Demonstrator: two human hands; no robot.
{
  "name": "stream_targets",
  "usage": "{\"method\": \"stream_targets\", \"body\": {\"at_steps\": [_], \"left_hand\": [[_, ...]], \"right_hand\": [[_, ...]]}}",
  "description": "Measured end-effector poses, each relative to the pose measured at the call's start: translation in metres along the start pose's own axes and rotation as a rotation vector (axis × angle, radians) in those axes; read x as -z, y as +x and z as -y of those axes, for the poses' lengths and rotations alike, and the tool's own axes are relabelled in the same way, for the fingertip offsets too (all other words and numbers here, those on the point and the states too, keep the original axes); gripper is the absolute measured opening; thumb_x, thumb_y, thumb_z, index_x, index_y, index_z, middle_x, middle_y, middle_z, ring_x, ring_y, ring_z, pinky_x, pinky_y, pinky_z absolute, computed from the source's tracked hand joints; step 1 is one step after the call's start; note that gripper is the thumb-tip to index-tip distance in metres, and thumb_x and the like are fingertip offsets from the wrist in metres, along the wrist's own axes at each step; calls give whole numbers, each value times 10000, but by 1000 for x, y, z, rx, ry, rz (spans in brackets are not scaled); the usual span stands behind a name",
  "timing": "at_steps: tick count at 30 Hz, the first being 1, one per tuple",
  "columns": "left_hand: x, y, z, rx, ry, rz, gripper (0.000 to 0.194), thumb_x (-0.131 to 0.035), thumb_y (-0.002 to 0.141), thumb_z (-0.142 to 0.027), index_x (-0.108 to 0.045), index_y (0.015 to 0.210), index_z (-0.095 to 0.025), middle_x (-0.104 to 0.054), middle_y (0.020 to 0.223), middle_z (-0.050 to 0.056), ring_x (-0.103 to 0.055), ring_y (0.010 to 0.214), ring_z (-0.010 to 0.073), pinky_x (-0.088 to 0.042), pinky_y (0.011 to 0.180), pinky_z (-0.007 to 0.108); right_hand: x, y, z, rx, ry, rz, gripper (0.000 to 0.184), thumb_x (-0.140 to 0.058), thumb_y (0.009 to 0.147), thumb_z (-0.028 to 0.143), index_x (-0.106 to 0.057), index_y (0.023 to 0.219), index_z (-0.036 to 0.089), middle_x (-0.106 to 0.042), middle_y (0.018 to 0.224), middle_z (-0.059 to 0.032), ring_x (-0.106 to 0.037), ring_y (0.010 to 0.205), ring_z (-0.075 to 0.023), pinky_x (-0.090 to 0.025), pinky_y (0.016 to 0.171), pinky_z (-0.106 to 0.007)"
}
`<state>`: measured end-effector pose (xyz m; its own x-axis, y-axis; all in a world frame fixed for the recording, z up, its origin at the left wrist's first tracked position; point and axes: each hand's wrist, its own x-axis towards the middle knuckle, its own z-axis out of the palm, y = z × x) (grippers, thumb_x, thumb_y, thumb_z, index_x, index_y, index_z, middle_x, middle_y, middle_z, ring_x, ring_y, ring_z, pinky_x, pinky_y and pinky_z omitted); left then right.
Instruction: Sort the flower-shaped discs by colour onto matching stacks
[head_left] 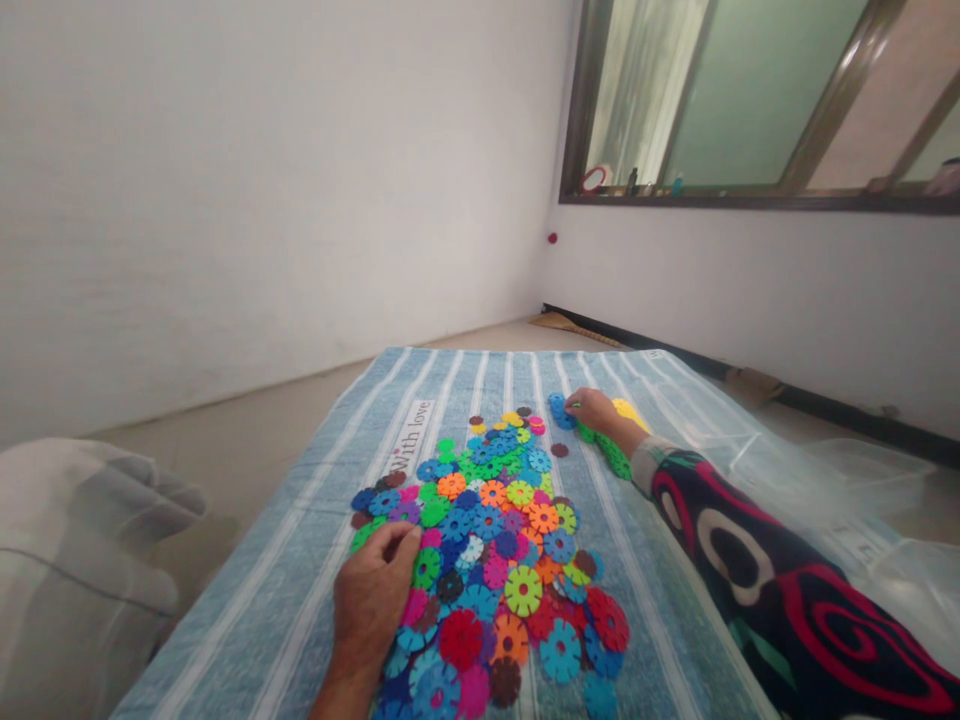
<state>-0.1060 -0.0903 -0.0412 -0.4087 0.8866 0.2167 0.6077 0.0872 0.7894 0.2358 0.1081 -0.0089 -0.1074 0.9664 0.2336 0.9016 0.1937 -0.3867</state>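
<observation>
Notched plastic discs in many colours lie in a loose pile (487, 520) on the striped cloth. My left hand (375, 590) rests at the pile's left edge, thumb and fingers curled together; whatever they may hold is hidden. Farther off, my right hand (596, 410) is pinched, with a sliver of a green disc showing at the fingertips. Just left of those fingertips are blue discs (559, 411). A row of overlapping green discs (615, 456) runs beneath and in front of the right hand, and yellow discs (625, 409) show behind the wrist.
Blue-and-white striped cloth (292, 560) covers the table, with printed lettering (412, 440) left of the pile. Clear plastic containers (847, 470) stand on the right. Something draped in pale sheer material (82, 560) is at left. A broom (574, 326) lies on the floor by the wall.
</observation>
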Motion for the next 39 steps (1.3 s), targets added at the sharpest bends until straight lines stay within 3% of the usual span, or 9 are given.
{"method": "stream_targets", "body": {"at_steps": [5,9,15,18,20,23,27,33,39], "left_hand": [[0,-1,-1,-39,-18,-13,284,-541,660,-486,-673,662,-235,-692,655,-10,-628,628,193,-489,627,275],[0,-3,-5,-56,-29,-22,274,-531,669,-469,-666,649,-232,-683,628,-11,-616,607,186,-479,598,266],[-1,-6,-5,-36,-40,-7,281,-520,678,-468,-667,665,-228,-686,657,-4,-623,645,190,-475,642,277],[-1,-6,-4,-15,-42,1,292,-518,676,-472,-669,688,-223,-681,659,0,-621,646,191,-467,643,284],[-1,-6,-4,-13,-44,-1,289,-520,671,-470,-666,684,-220,-676,652,1,-616,638,189,-465,648,287],[-1,-6,-6,-17,-48,-1,283,-519,665,-464,-662,673,-220,-672,644,2,-615,637,190,-465,651,289],[-1,-7,-8,-10,-46,-4,287,-516,663,-467,-661,674,-219,-675,645,4,-619,641,193,-462,643,289],[-3,-5,-2,-31,-41,-3,293,-518,671,-471,-666,679,-218,-686,667,4,-624,652,191,-463,650,286],[-3,-4,-2,-49,-23,-5,299,-505,680,-474,-664,667,-221,-672,645,0,-611,628,186,-459,638,281]], "right_hand": [[5,-5,5,22,-82,1,207,-574,817,163,-752,921,176,-710,999,-101,-627,969,-224,-434,816,-263],[7,-19,23,108,-94,41,207,-560,842,177,-747,930,177,-705,1005,-90,-620,962,-209,-420,829,-262],[-5,-58,83,343,-39,147,141,-624,846,274,-741,887,206,-699,952,-55,-601,929,-179,-413,809,-250],[-15,-81,113,574,-46,230,220,-611,870,359,-731,840,178,-668,884,-69,-579,903,-182,-407,780,-265],[-20,-95,129,655,-104,257,300,-623,850,446,-719,811,164,-638,835,-74,-555,919,-201,-400,777,-283],[-25,-111,142,668,-200,253,411,-647,789,557,-701,826,152,-613,889,-98,-521,960,-233,-398,780,-316],[-26,-121,150,658,-261,242,374,-679,781,513,-682,882,153,-598,975,-106,-502,1008,-244,-400,785,-321],[-26,-123,151,646,-263,271,339,-671,805,472,-664,900,146,-605,993,-95,-516,994,-227,-399,787,-312],[-25,-126,148,568,-280,222,449,-638,792,569,-664,910,136,-610,960,-109,-501,1014,-261,-396,806,-356]]}}
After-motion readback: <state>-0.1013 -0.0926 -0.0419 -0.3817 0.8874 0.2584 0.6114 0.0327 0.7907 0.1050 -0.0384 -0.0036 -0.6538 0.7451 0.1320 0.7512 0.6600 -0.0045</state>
